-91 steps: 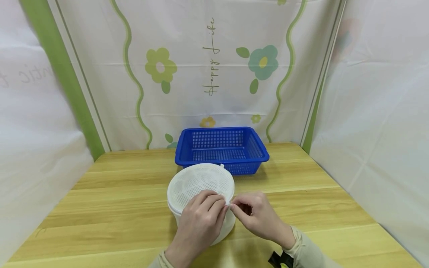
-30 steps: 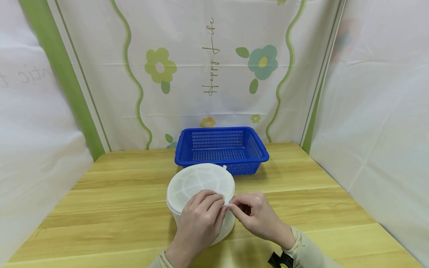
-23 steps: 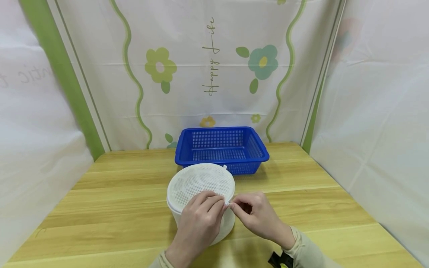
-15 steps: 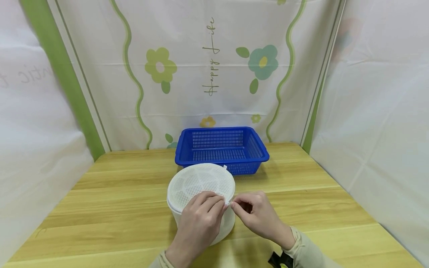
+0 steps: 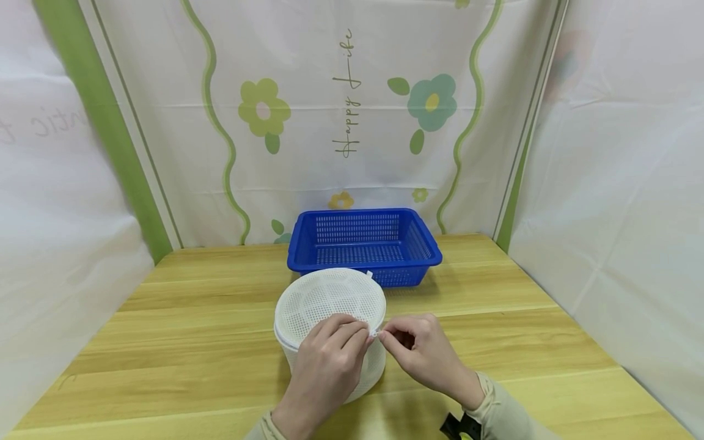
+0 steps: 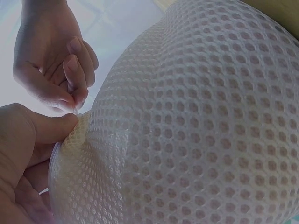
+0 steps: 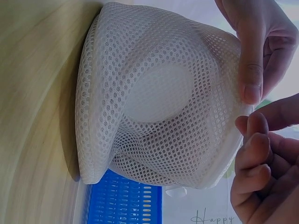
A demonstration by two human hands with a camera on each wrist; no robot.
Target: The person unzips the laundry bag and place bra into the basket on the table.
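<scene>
The white mesh laundry bag (image 5: 330, 299) was stood upright on the tabletop (image 5: 192, 330), midway between its left and right edges, with its round mesh top turned upward. Its rim was gripped at the near right by the left hand (image 5: 332, 360), whose fingers were bent over the top edge, so that the mesh was clamped between them and the thumb. Just beside, at the same stretch of rim, a small white pull (image 5: 376, 334) (too tiny for its shape to be read) was pinched between the thumb and forefinger of the right hand (image 5: 423, 354); its other fingers were curled loosely inward. Little room was left between the two sets of fingertips, whereas wide stretches of wood were shown to the right of the right hand and to the left of the bag, out to the side edges.

Beyond the bag, a blue plastic basket (image 5: 396, 277) was set near the back edge. Its front rim was partly overlapped by the bag's top in the head view, and whether the two were touching could not be told. A white tab (image 5: 370, 274) was seen at the far right of the bag's rim. The back edge was bordered by a flower-printed curtain (image 5: 308, 134), and the right edge by white sheeting (image 5: 616, 183). The near edge was cut off by the frame.
</scene>
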